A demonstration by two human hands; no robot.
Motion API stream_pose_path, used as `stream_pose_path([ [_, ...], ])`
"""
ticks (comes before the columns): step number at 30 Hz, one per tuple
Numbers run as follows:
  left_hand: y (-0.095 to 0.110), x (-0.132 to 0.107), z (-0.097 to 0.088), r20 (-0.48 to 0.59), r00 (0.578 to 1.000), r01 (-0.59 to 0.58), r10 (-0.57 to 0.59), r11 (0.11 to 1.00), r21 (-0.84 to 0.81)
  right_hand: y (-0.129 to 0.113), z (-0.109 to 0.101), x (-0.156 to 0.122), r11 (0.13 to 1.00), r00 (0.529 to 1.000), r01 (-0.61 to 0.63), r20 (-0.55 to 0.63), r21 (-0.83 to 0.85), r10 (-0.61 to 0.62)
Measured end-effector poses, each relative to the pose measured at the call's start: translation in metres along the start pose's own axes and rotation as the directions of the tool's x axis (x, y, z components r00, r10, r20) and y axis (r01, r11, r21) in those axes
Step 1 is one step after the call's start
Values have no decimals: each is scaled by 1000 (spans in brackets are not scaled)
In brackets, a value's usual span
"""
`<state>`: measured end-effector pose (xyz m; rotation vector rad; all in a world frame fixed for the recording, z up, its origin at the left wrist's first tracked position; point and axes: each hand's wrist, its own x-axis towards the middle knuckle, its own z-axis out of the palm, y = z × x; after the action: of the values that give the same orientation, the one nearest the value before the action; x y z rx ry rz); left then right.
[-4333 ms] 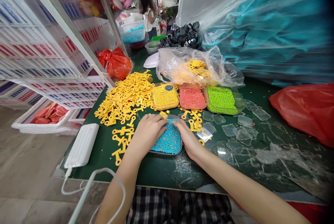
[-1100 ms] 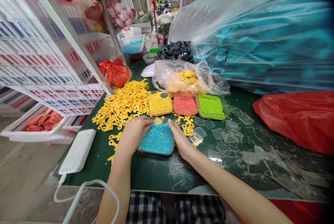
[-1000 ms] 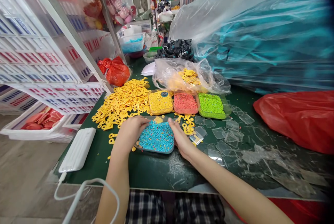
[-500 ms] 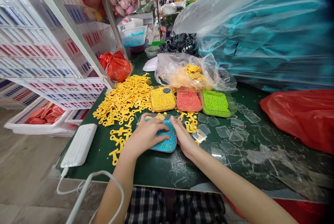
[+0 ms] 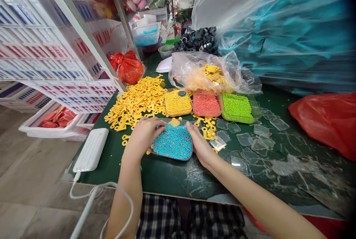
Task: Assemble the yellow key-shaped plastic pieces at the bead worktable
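A clear shallow tray of small blue beads [image 5: 174,142], flecked with a few other colours, sits between my hands near the table's front. My left hand [image 5: 143,137] is closed at its upper left corner, thumb over the beads' edge; some fingertips are hidden. Along the right rim, my right hand [image 5: 198,140] grips with the thumb on top, its other fingers mostly out of sight. Just behind stand three similar trays: yellow beads [image 5: 178,103] with a dark round disc on top, red beads [image 5: 206,104] and green beads [image 5: 236,108].
Yellow plastic parts [image 5: 139,100] lie heaped at left, beside a white power bank [image 5: 91,150] with a cable. Clear square plates [image 5: 260,142] are scattered at right, near a red bag [image 5: 325,124]. Behind are a clear bag [image 5: 191,70] of yellow parts and black parts [image 5: 198,40].
My left hand has drawn back from over the beads to the tray's left side, uncovering the blue surface. My right hand stays on the right rim. The view has shifted slightly.
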<state>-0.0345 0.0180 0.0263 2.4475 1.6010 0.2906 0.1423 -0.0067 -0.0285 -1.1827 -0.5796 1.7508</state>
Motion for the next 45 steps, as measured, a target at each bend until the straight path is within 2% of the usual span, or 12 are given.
stream_pose_path([
  [3, 0, -3, 0, -48, 999, -6, 6, 1000, 8, 0, 0, 0, 1000, 1000, -5, 6, 10, 5],
  [6, 7, -3, 1, -65, 992, -114, 111, 992, -44, 1, -2, 1, 1000, 1000, -3, 6, 16, 3],
  [11, 27, 0, 7, 86, 958, -258, 273, 954, -151, 5, -5, 5, 999, 999, 37, -4, -5, -37],
  [16, 39, 5, 19, 220, 924, -278, 313, 945, -174, 12, -5, 7, 996, 996, 87, 9, -35, -87],
  [19, 38, 7, 22, 224, 919, -290, 324, 941, -173, 15, -4, 7, 997, 997, 80, 17, -24, -79],
  [21, 34, 7, 21, 184, 927, -300, 328, 940, -164, 15, -4, 7, 997, 997, 80, 7, -13, -80],
  [24, 19, 6, 17, 66, 953, -286, 295, 951, -121, 12, -4, 6, 997, 997, 75, -1, 16, -75],
  [28, -2, 2, 10, -99, 983, -159, 156, 987, -25, 7, -5, 5, 996, 998, 70, 4, 49, -70],
  [31, -8, -1, 7, -125, 989, -74, 72, 997, -13, 7, -5, 4, 997, 998, 65, 6, 44, -65],
  [35, -6, -3, 4, -118, 991, -77, 65, 992, -103, 6, -3, 3, 998, 999, 43, -17, 51, -42],
  [39, -4, -2, 0, -306, 952, -78, 5, 971, -224, 4, 1, 1, 996, 999, 26, -34, 87, -23],
  [45, -4, 1, 1, -492, 832, -19, -258, 872, -490, 1, 2, -1, 981, 997, 72, -45, 181, -64],
])
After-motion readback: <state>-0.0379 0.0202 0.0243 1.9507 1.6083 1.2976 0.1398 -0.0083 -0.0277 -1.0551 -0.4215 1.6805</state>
